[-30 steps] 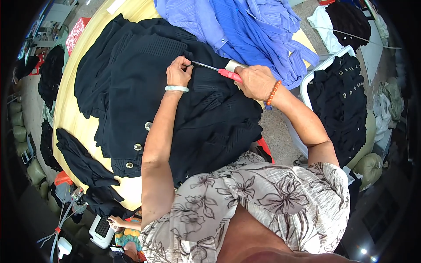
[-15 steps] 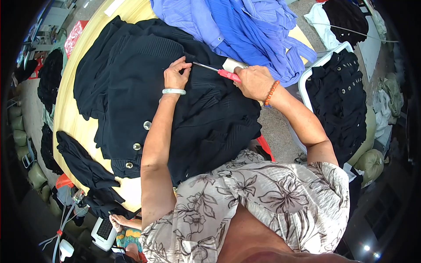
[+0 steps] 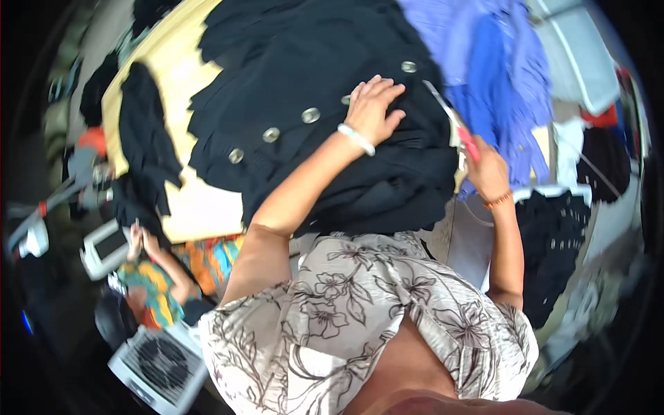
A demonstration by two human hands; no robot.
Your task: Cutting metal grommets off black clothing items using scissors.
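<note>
My left hand [image 3: 375, 114] lies on a black knit garment [image 3: 297, 62], its fingers spread and holding nothing. Large round silvery buttons [image 3: 310, 115] run in a slanting row beside it, one partly covered by my fingers. My right hand [image 3: 489, 173] is closed around the pink handle of a slim tool [image 3: 467, 143]. Its thin metal shaft points up and left, with the tip over the garment's right side. The motion smears the shaft, so its exact kind does not show.
Blue-violet garments [image 3: 494, 69] are heaped beyond the tool. Smaller black pieces [image 3: 145, 131] lie at the left on the pale wooden table [image 3: 197, 211]. A bin of black garments [image 3: 553, 242] stands at the right. Another person's hands [image 3: 142, 242] are at lower left, near a fan [image 3: 162, 363].
My view has swung, shifting the table's contents. My left hand has gone from pinching the cloth near the tool's tip to lying spread by the buttons. The tool is now farther from that hand.
</note>
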